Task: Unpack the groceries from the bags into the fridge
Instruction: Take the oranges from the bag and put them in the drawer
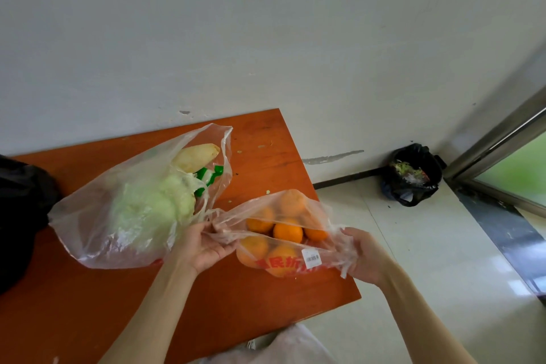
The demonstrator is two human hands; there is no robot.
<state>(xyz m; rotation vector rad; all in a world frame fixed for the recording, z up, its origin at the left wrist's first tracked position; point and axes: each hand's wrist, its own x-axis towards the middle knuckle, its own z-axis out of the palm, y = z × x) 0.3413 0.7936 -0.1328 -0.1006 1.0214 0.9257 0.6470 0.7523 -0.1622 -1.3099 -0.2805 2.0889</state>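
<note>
A clear plastic bag of oranges (283, 233) lies near the right edge of the orange-brown table (88, 304). It bears red print and a white barcode label. My left hand (204, 245) pinches the bag's left rim, and my right hand (363, 257) grips its right rim, so the mouth is stretched between them. Several oranges show through the plastic. To the left lies a larger clear bag (133, 210) with a pale green cabbage, a yellowish vegetable and a green-and-white packet inside. No fridge is in view.
A black bag (20, 216) sits at the table's left edge. A black-lined waste bin (413, 177) stands on the floor by the wall corner. A metal-framed glass door (508, 156) is at the right. White plastic (280, 346) shows below the table's front edge.
</note>
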